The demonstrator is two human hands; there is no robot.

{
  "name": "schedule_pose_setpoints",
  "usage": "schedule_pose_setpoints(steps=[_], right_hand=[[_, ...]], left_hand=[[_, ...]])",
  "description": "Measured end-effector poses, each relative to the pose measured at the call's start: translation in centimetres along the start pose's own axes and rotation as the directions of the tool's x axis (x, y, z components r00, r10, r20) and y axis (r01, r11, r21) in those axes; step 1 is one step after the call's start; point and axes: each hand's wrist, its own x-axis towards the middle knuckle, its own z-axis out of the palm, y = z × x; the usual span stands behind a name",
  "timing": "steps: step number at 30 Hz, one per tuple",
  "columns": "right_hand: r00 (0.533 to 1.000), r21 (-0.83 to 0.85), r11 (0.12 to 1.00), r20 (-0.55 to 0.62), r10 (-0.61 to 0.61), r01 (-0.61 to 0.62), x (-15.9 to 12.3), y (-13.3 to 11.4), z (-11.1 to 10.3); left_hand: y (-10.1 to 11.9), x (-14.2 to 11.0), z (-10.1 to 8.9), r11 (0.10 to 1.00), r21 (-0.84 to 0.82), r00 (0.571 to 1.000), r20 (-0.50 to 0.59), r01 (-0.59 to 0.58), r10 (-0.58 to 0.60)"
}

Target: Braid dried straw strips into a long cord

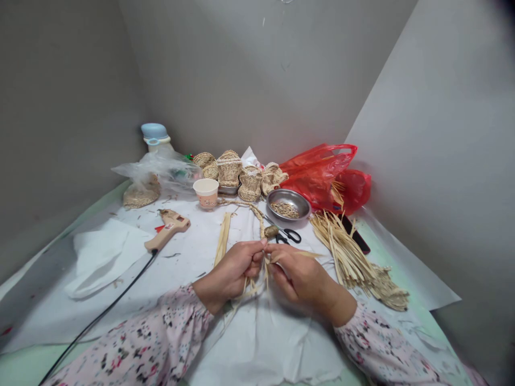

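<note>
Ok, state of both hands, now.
Left hand: closed, pinching a braided straw cord.
Right hand: closed, pinching a loose straw strip.

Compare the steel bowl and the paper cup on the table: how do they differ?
The steel bowl is wide and shallow, while the paper cup is narrower and deeper. The bowl is shiny metal with straw bits inside; the cup is matte with a peach printed band. The bowl sits to the right of the cup. Both are round and open-topped.
</note>
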Motion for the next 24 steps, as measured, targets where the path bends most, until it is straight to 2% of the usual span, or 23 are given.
schedule_pose_setpoints(steps=[3,5,7,9,15,19,24], right_hand=[[1.0,0.033,0.999,0.029,0.0,-0.001,-0.2,0.2,0.0],[0.997,0.039,0.999,-0.066,0.04,-0.037,-0.2,0.6,0.1],[0.971,0.033,0.99,-0.19,0.143,-0.139,-0.2,1.0,0.2],[0.937,0.039,0.965,-0.231,0.263,-0.261,-0.1,1.3,0.3],[0.899,0.065,0.909,-0.132,0.417,-0.412,0.3,1.5,0.6],[0.891,0.079,0.897,-0.104,0.442,-0.436,0.1,1.7,0.7],[0.894,0.084,0.898,-0.096,0.438,-0.432,0.0,1.9,0.7]], left_hand=[[0.0,0.0,0.2,1.0,0.008,0.999,-0.047,-0.023,0.023],[0.1,-0.1,0.3,0.999,0.019,0.998,-0.057,-0.027,0.028],[0.1,-0.2,0.4,0.999,0.045,0.998,-0.055,-0.031,0.033],[0.1,-0.3,0.4,0.996,0.082,0.998,-0.048,-0.036,0.04],[-0.8,-0.1,0.3,0.966,0.239,0.994,-0.032,-0.097,0.108],[-1.0,0.1,0.2,0.932,0.343,0.99,-0.044,-0.114,0.137],[-0.7,-0.1,0.2,0.904,0.404,0.99,0.03,-0.14,0.14]])
